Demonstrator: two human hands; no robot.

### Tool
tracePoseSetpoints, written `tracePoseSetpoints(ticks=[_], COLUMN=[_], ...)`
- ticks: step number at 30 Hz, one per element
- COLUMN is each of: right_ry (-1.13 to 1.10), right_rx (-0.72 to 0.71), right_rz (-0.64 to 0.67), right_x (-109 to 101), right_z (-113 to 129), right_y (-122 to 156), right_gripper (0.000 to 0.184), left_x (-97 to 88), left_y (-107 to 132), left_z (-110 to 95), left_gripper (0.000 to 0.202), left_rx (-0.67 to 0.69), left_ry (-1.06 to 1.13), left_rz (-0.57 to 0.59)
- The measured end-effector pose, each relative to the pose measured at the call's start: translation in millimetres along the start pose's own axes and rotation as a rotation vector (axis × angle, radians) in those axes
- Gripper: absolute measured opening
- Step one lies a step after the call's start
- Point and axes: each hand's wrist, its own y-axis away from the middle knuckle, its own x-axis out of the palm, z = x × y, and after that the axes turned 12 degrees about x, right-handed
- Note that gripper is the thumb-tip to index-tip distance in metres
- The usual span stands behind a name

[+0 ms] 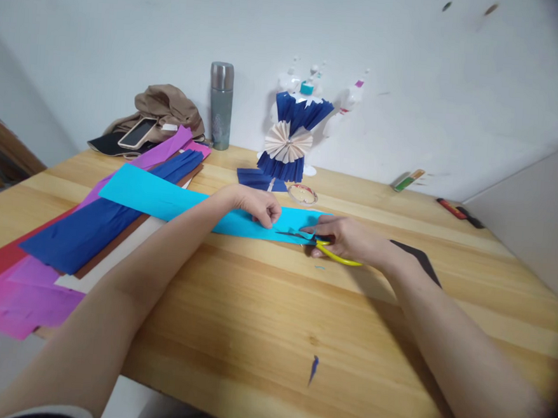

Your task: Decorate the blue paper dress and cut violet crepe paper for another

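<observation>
A long strip of bright blue paper [197, 206] lies across the table, its left end over the other papers. My left hand [259, 206] is closed at the strip's middle, its curled fingers against the paper; the far fingers are hidden. In my right hand [346, 236] are scissors [340, 256] with yellow handles, gripped at the strip's right end. Their blades point left along its near edge, where a small piece of the paper curls up over them.
Stacked papers [71, 236] in several colours cover the table's left. Behind stand a flask [220, 106] and a dark blue pleated paper figure with a cream rosette [288, 141]. A roll of clear tape [303, 194], a phone [138, 133], a brown cloth bundle [171, 109] and a green-handled tool [409, 180] lie about.
</observation>
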Motion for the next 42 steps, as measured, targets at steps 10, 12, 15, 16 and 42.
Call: tracePoseSetpoints(ticks=[10,12,15,16,42], right_ry=[-0.011,-0.003,0.008,0.009,0.0], right_rx=[0.012,-0.003,-0.007,-0.001,-0.02], right_rz=[0.024,0.021,0.013,0.012,-0.004], right_x=[-0.8,-0.2,0.7,0.9,-0.2], right_z=[-0.4,-1.5,-3.3,-3.8,-3.8], right_y=[0.1,-0.2,-0.9,-1.1,-0.4], right_gripper=[0.016,0.016,0.018,0.019,0.014], left_x=[-0.4,-0.4,-0.4,-0.3,-0.1], left_y=[0.2,0.4,0.3,0.3,0.2], left_z=[3.1,2.9,2.3,2.1,3.3], left_gripper=[0.016,0.016,0.017,0.017,0.018], left_rx=[0.011,0.009,0.006,0.007,0.015], left_ry=[0.006,0.001,-0.009,-0.008,0.025], left_rz=[0.006,0.007,0.011,0.014,0.007])
